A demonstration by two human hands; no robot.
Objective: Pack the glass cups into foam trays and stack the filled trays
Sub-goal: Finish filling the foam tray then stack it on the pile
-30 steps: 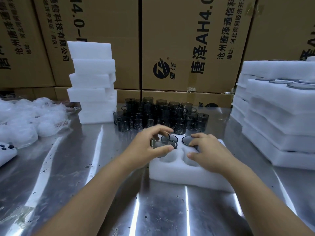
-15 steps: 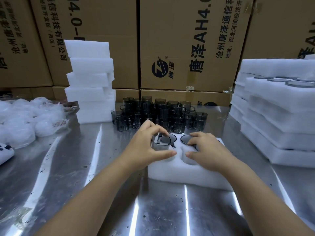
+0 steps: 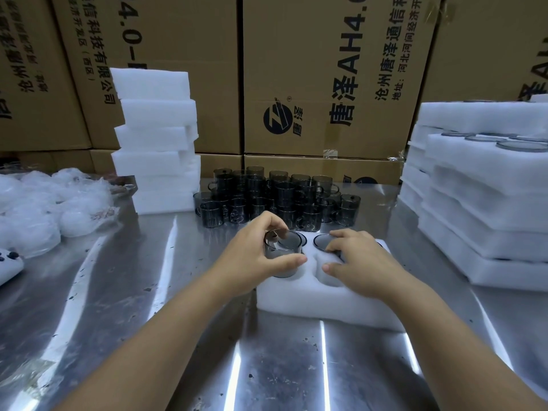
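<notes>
A white foam tray (image 3: 323, 304) with round pockets lies on the steel table in front of me. My left hand (image 3: 252, 259) grips a smoky glass cup (image 3: 283, 247) by its rim and side, holding it partly sunk into the near-left pocket. My right hand (image 3: 360, 259) rests on the tray, its fingers over a cup (image 3: 323, 241) seated in a far pocket; another cup rim shows behind the held one. A cluster of several dark glass cups (image 3: 278, 197) stands just beyond the tray.
A stack of empty foam trays (image 3: 157, 140) rises at back left. Stacked filled trays (image 3: 486, 203) stand at right. Plastic bags (image 3: 44, 209) lie at left, with a white device (image 3: 9, 262) near the left edge. Cardboard boxes (image 3: 326, 75) wall the back.
My left hand has lowered the cup from above the tray down into the near-left pocket. My right hand has stayed on the tray.
</notes>
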